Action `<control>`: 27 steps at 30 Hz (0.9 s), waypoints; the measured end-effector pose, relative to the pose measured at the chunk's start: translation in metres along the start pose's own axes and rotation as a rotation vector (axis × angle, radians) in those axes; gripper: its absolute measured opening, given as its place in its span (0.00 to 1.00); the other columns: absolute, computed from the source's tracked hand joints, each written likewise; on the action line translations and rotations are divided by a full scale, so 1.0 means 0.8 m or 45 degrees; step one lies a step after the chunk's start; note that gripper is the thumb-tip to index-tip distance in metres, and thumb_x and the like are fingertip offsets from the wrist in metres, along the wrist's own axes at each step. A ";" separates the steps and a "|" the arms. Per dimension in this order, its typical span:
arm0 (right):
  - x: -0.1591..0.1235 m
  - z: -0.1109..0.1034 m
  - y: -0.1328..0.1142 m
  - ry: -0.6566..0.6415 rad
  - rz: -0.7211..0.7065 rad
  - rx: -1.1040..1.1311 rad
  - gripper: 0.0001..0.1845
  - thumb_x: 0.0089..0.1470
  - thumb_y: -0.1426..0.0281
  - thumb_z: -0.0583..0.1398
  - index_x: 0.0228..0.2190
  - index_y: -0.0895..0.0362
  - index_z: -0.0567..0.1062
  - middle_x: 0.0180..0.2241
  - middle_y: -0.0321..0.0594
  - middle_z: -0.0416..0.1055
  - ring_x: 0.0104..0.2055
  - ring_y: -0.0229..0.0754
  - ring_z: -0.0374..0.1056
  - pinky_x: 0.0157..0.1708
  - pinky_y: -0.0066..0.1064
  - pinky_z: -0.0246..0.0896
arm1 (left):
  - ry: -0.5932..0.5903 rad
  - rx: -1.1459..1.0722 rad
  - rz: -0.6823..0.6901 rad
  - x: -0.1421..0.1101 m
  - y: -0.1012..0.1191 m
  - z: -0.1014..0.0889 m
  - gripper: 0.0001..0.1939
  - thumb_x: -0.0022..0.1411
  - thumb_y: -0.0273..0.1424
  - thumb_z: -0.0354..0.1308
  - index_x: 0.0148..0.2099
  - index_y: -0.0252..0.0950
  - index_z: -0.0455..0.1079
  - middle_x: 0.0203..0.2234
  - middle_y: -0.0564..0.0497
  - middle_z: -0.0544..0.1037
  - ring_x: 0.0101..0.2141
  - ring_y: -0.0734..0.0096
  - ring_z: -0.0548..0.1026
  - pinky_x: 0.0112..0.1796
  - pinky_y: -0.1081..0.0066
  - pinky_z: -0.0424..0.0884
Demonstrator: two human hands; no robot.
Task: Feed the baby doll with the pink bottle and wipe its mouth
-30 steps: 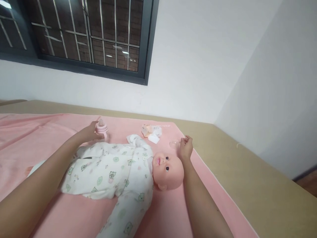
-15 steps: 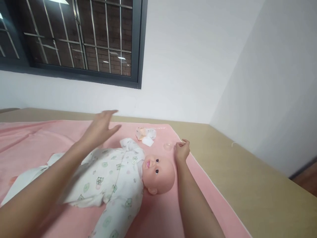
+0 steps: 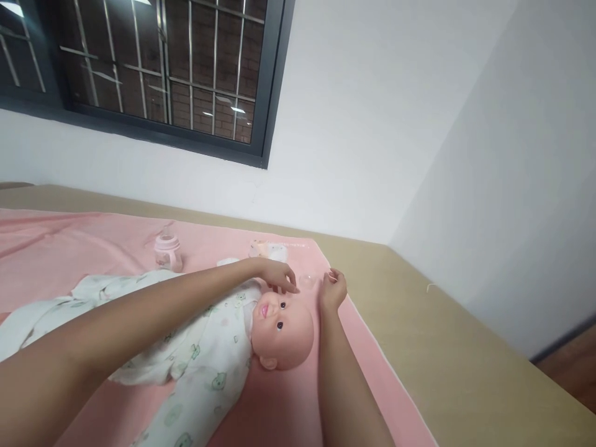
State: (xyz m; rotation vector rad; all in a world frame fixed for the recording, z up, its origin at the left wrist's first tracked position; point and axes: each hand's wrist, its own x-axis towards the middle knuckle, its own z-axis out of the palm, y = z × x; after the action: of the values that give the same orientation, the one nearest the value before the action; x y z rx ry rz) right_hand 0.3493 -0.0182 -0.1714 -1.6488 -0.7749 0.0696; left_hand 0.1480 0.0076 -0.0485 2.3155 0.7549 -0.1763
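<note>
A baby doll in a white patterned sleepsuit lies face up on a pink blanket, head to the right. My left hand hovers just above the doll's face, fingers bent loosely and apart, apparently holding nothing. Past the doll's head, my right hand rests by the blanket's edge with fingers curled in. A pale sliver shows at its fingertips, too small to name. Between the two hands sits a clear dome-shaped cap. Small printed cloth items lie behind my left hand, partly hidden.
A pink baby bottle with a handle stands on the blanket beyond the doll's body. The wooden tabletop borders the blanket, with a thin white loop near the wall. A barred window is at upper left.
My left hand has swung right and down, from over the blanket to the doll's face. The bottle, hidden before behind that hand and forearm, now shows. My right hand stays curled near the cap.
</note>
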 end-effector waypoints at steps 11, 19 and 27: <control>0.000 0.000 0.004 -0.018 0.008 -0.008 0.19 0.52 0.63 0.48 0.39 0.59 0.71 0.45 0.52 0.71 0.44 0.47 0.68 0.46 0.37 0.61 | -0.586 -0.319 -0.092 0.027 0.004 0.014 0.34 0.48 0.60 0.57 0.47 0.41 0.76 0.45 0.47 0.79 0.50 0.53 0.73 0.48 0.65 0.71; -0.001 0.000 -0.004 -0.075 0.012 0.073 0.18 0.51 0.61 0.52 0.37 0.60 0.73 0.36 0.48 0.77 0.36 0.46 0.72 0.39 0.34 0.64 | -0.637 -0.469 -0.151 0.022 0.004 0.019 0.39 0.51 0.62 0.50 0.56 0.41 0.70 0.53 0.44 0.74 0.58 0.50 0.64 0.49 0.62 0.70; -0.020 -0.008 -0.046 -0.022 -0.100 0.066 0.27 0.58 0.50 0.45 0.18 0.54 0.66 0.19 0.40 0.71 0.28 0.43 0.68 0.34 0.32 0.61 | -0.587 -0.499 0.005 0.004 0.016 0.013 0.35 0.55 0.60 0.49 0.55 0.43 0.68 0.49 0.48 0.76 0.57 0.54 0.65 0.53 0.63 0.66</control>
State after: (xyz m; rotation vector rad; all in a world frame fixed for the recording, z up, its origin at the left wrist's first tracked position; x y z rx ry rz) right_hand 0.3237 -0.0310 -0.1429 -1.5690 -0.8438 0.0483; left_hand 0.1583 -0.0049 -0.0499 1.8091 0.4958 -0.4946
